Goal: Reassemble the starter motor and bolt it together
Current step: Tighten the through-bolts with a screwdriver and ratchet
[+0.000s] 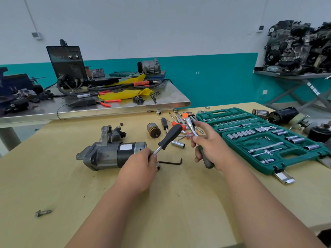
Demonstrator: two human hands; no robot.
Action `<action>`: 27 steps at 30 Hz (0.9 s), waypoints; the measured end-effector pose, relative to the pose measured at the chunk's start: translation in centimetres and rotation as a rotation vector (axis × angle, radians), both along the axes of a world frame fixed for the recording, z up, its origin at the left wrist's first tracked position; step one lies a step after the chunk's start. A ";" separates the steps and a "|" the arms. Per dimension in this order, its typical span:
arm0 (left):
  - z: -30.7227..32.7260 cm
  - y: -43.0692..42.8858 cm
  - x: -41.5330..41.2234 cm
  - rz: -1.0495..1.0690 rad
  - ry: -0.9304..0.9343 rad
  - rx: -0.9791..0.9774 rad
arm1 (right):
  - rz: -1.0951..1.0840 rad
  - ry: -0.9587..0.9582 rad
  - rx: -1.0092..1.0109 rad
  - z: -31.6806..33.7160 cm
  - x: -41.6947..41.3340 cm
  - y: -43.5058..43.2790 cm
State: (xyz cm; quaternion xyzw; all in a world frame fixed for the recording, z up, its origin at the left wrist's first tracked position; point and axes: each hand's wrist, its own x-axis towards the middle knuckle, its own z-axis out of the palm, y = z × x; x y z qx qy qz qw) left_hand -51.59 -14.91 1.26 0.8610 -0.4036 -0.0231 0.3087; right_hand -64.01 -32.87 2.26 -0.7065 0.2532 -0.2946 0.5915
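While left grip (141, 165) pinches driver (170, 136), right grip (211, 147), ratchet (190, 123)

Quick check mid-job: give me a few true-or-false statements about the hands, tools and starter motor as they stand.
1. The left hand grips a black-handled driver by its metal shaft. True.
2. The right hand is empty. False: it holds a ratchet.
3. The starter motor lies on its side on the wooden table. True.
4. The socket case is closed. False: it lies open.
5. The hex key sits in the case. False: it lies on the table between the hands.
6. A loose bolt lies on the table, near left. True.
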 end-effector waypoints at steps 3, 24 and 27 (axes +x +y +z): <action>0.0 0.1 0.0 0.012 0.009 -0.008 | 0.072 -0.035 0.025 0.1 -0.2 0.3; 0.2 0.8 0.5 -0.025 -0.043 -0.028 | 0.276 -0.062 0.116 0.7 -1.8 -0.5; 0.6 1.5 1.5 -0.046 -0.088 -0.015 | 0.386 -0.043 0.207 0.8 -2.5 -0.9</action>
